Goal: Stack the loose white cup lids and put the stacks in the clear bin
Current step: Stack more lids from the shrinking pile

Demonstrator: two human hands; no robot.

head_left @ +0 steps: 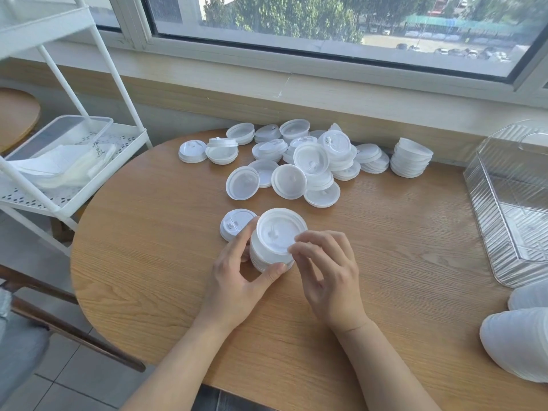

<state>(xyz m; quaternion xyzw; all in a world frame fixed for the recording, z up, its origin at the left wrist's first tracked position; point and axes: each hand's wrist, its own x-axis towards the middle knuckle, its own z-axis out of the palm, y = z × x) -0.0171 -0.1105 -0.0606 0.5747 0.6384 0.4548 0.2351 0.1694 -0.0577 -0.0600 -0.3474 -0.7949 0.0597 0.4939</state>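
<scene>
It looks like a room in a home or small shop — a round wooden table (166, 203) by a big window (326, 22), high above parked cars (462, 50), a white cart (74, 161) beside it.

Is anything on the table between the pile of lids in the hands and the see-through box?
Nothing visible does. The stack of lids, gripped by the left hand and right hand, has bare wooden table between it and the clear bin. The loose lids lie farther back.
</scene>
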